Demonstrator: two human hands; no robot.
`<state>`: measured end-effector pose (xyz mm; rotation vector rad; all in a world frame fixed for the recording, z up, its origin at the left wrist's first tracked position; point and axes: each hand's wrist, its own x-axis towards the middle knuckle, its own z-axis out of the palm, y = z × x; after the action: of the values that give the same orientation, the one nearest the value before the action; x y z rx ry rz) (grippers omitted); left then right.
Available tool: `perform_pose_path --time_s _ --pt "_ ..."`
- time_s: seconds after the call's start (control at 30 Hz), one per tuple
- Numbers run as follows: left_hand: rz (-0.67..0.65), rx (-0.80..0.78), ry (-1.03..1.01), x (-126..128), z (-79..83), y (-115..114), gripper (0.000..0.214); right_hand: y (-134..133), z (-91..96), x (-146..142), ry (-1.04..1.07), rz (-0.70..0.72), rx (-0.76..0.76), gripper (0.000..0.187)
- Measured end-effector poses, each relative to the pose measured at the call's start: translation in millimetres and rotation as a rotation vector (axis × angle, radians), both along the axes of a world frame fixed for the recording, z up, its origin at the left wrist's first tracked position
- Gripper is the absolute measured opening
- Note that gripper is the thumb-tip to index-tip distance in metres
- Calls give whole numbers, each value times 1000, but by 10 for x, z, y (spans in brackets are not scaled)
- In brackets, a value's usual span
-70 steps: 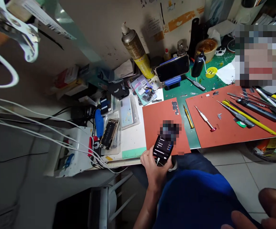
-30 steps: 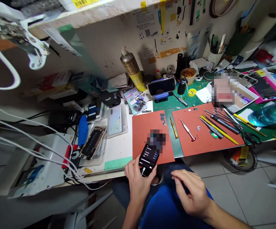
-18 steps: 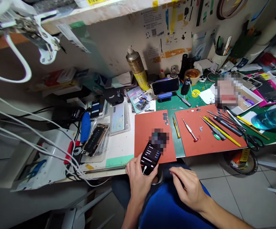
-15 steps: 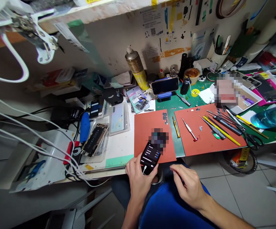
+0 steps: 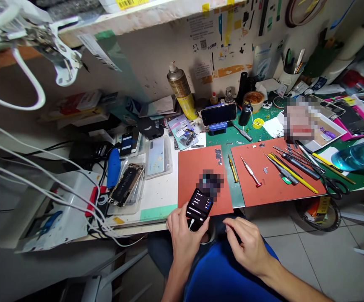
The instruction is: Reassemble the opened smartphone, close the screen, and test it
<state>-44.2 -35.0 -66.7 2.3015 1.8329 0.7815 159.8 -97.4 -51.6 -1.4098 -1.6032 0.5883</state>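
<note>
My left hand (image 5: 185, 237) is wrapped round the lower sides of a smartphone (image 5: 198, 207), fingers on one edge and thumb on the other. The phone is tilted, its dark screen lit with lines of white text and blue marks; its upper part is blurred out. A white charging cable (image 5: 191, 223) is plugged into its bottom end. To the right of the phone, apart from it, my right hand (image 5: 246, 243) hangs over my lap with fingers curled in and nothing visible in them. Under the phone's top lies a red-brown work mat (image 5: 197, 167).
A second red-brown mat (image 5: 276, 186) carries screwdrivers, tweezers and a yellow pen-like tool (image 5: 292, 174). Scissors (image 5: 334, 186) lie at its right edge. Left are an opened phone (image 5: 127, 184) and white cables (image 5: 59, 178). A spray can (image 5: 182, 90) and a propped phone (image 5: 219, 114) stand behind.
The view has shifted very slightly. Both hands and the phone keep almost the same position; my left hand still holds the phone.
</note>
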Motion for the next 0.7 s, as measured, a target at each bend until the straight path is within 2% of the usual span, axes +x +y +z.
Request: perform_pose_path --time_s 0.23,0.7 --pt "-11 18 8 1 -6 -5 66 10 10 1 23 -8 -3 13" --pt "-8 -2 5 5 -3 -24 66 25 6 -49 54 39 2 14"
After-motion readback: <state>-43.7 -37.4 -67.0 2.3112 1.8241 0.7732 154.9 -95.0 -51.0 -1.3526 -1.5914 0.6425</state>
